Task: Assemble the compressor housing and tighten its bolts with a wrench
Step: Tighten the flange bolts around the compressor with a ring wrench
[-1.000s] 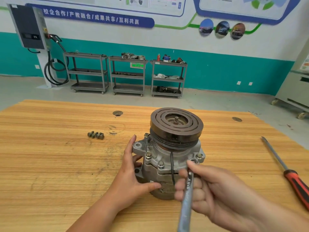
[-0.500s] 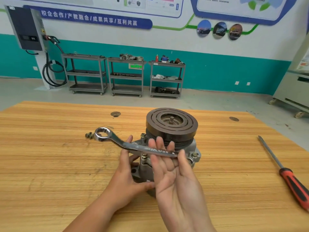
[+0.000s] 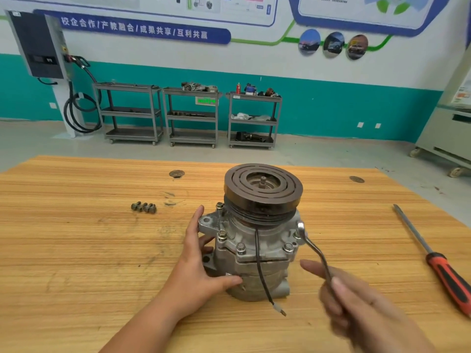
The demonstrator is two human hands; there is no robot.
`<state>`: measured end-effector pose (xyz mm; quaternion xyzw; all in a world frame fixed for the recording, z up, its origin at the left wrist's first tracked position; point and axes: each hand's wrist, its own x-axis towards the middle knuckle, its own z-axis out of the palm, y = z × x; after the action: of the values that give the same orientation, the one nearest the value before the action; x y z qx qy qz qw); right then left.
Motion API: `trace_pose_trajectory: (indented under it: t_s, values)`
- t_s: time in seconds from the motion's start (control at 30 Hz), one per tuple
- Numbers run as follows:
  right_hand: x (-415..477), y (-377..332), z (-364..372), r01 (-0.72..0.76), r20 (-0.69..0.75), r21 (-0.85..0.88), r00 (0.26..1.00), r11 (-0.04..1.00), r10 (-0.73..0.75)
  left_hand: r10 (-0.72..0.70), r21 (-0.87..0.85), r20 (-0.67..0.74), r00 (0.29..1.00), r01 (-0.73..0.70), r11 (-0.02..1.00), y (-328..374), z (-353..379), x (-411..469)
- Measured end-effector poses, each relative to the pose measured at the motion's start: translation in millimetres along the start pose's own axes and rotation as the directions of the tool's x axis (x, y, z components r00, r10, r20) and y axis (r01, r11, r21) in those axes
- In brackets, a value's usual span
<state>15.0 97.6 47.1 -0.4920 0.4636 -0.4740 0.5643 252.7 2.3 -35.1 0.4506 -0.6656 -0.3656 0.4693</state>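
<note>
Right hand [image 3: 356, 301]: grip closed around the handle of a silver offset ring wrench [image 3: 316, 250], ring end at a right-side bolt of the grey cast-metal compressor housing [image 3: 254, 253]. Left hand [image 3: 196, 266], fingers straight, braces the housing's left side. The housing stands upright on the wooden surface [image 3: 76, 250].

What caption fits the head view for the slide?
Left hand steadies the compressor on the table while the right hand holds a wrench at a right-side bolt.
</note>
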Motion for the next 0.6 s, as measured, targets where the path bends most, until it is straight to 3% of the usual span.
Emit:
trace_pose_trajectory:
  t_s: [0.03, 0.1, 0.17, 0.3, 0.43, 0.6]
  values:
    - [2.4, -6.3, -17.2, 0.092, -0.040, -0.293, 0.993, 0.952, -0.108, 0.001, 0.001, 0.001, 1.000, -0.001, 1.000, -0.2, 0.1, 0.4]
    - [12.6, -23.0, -47.8, 0.227, 0.030, -0.717, 0.955, 0.660, -0.296, -0.006, -0.008, 0.002, 1.000, 0.006, 1.000, 0.7, -0.8, 0.5]
    - [29.0, -43.2, -65.0, 0.326, 0.190, -0.863, 0.917, 0.386, -0.350, -0.006, -0.010, 0.003, 1.000, 0.006, 1.000, 1.7, -1.1, 0.1]
    - [67.3, -69.1, -66.5, 0.453, 0.458, -0.889, 0.883, -0.064, -0.107, -0.017, 0.016, 0.004, 1.000, 0.017, 1.000, 3.1, -1.8, -1.4]
    - [92.6, -93.7, -53.0, 0.533, 0.527, -0.838, 0.846, -0.119, 0.080, -0.014, 0.023, -0.006, 1.000, 0.014, 1.000, 4.3, -1.4, -0.7]
    - [113.4, -113.7, -40.8, 0.578, 0.540, -0.767, 0.816, -0.278, 0.207, -0.022, 0.022, -0.009, 1.000, 0.022, 1.000, 2.1, -1.4, -0.3]
